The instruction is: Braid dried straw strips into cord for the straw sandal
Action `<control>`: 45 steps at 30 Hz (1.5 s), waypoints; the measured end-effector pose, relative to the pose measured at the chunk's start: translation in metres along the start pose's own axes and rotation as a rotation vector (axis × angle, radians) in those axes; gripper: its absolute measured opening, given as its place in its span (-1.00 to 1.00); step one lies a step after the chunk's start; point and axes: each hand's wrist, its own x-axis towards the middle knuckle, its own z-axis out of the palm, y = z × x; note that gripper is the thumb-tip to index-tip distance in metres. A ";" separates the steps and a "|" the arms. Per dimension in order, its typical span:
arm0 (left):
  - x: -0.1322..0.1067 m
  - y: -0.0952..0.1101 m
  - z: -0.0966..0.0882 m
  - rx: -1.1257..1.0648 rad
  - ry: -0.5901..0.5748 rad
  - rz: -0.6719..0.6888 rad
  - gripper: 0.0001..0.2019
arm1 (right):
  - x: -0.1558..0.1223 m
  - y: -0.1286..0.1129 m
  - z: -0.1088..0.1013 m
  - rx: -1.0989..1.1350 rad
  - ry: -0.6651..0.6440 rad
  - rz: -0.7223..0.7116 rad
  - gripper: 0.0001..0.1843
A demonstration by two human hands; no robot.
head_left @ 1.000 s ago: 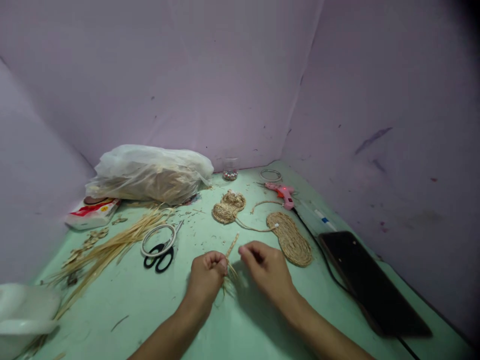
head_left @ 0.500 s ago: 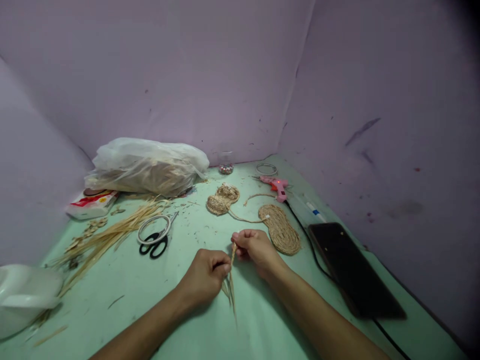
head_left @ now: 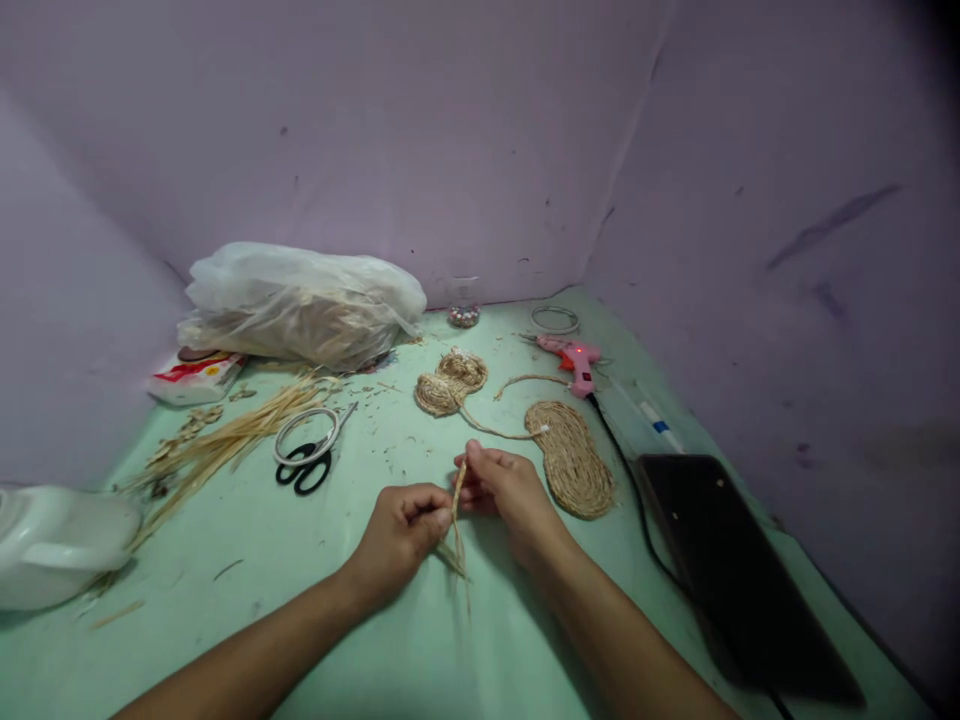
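Note:
Between my two hands runs a short braid of straw-coloured fibre point(head_left: 458, 492), with loose strand ends hanging below. My left hand point(head_left: 405, 530) is closed, thumb against fingers, pinching the strands at the braid's lower part. The upper end of the braid is pinched between thumb and fingers of my right hand point(head_left: 502, 490). Just right of that hand lies a flat sole-shaped piece of coiled cord point(head_left: 574, 460). A cord links it to a smaller coiled piece point(head_left: 450, 383) with a raised loop. My right fingers partly hide the braid.
A pink glue gun point(head_left: 574, 360) with a lit red light lies behind, its black cable passing a dark phone-like slab point(head_left: 742, 570). Left are scissors point(head_left: 306, 468), a metal ring point(head_left: 281, 440), loose fibres point(head_left: 247, 425), a plastic bag point(head_left: 300, 300) and a white jug point(head_left: 67, 545).
Both hands have shifted slightly up and left in the picture, still on the braid. The hanging strand ends have swung and bunched. The whole view has turned a little.

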 end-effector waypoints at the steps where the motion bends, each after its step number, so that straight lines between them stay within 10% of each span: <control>1: 0.001 0.001 0.001 -0.072 0.049 -0.048 -0.78 | -0.001 -0.001 0.000 0.019 -0.021 0.050 -0.63; 7: 0.011 0.008 -0.001 -0.210 0.242 -0.152 -0.80 | -0.008 0.005 0.006 -0.126 -0.165 0.074 -0.65; 27: 0.011 -0.001 -0.006 -0.353 0.194 -0.128 -0.87 | -0.013 0.016 0.009 -0.334 0.036 -0.088 -0.78; 45: 0.015 0.009 -0.038 0.231 0.055 -0.039 -0.84 | -0.015 0.018 0.012 -0.245 0.106 -0.144 -0.81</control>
